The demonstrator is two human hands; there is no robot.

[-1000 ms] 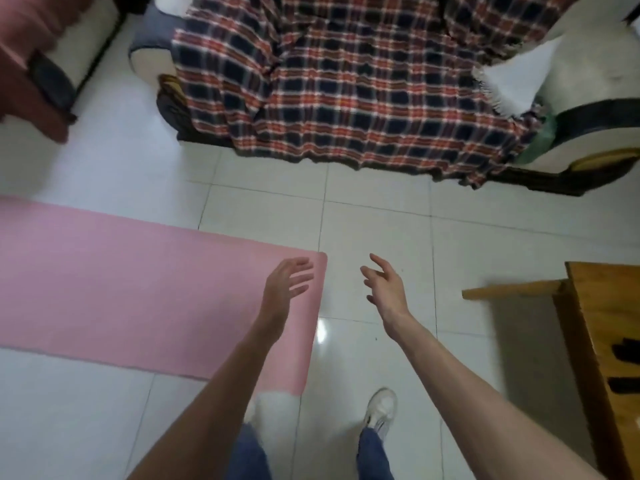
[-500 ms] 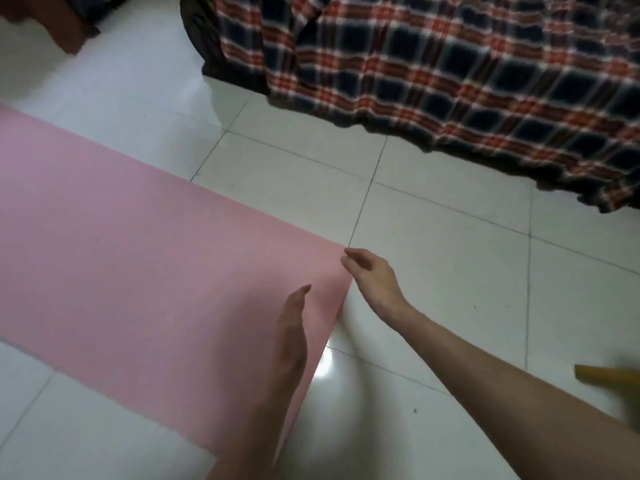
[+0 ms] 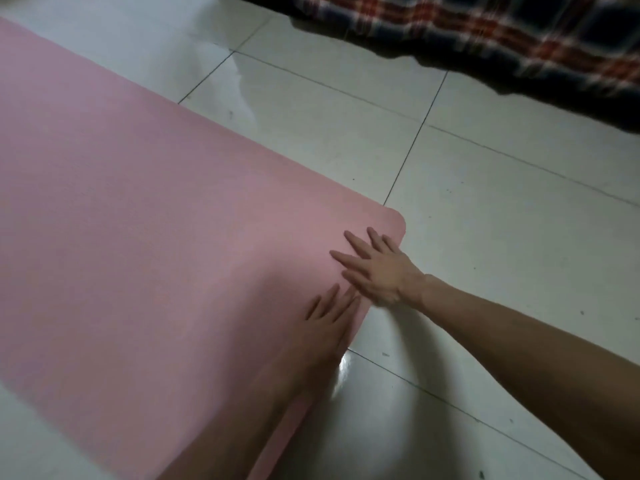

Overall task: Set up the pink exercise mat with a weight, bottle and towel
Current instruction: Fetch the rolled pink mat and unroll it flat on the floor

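A: White tiled floor [image 3: 485, 220], plaid blanket [image 3: 502, 39] hanging beyond the pink exercise mat [image 3: 138, 220]. Step?

B: Flattening the mat's short end. Right hand [image 3: 377, 268] spread flat beside the rounded corner; left hand [image 3: 329, 313] flat too, fingers extended, just nearer along the edge. Gripping nothing.

A: Next?

B: Probably fetching weight, bottle, towel; none in view. No readable writing anywhere.
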